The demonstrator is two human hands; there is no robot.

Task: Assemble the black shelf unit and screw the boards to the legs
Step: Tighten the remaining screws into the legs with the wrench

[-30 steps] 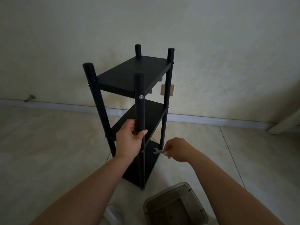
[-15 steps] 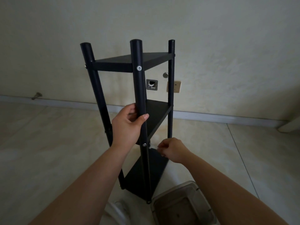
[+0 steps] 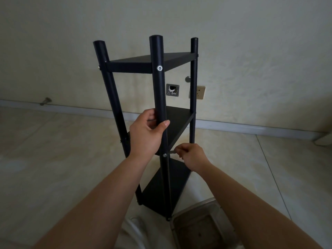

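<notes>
Shelf unit [image 3: 172, 123], black, with three boards and round legs, was seen standing on the tiled floor [image 3: 53, 159] near the wall. Silver screws [image 3: 159, 68] were seen in the near leg [image 3: 159, 90], which was gripped by the left hand [image 3: 146, 135]. A thin tool [image 3: 171, 151], mostly hidden, was pinched by the right hand [image 3: 191, 155] beside the middle board. A container [image 3: 201, 229] at the near right was cut off.

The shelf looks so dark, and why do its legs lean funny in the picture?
Head view: the room is dim, so the black shelf unit shows little detail, though the screw glints; the wide-angle lens splays the legs outward and bends the baseboard; the right hand looks slightly soft, the left hand sharper.
</notes>
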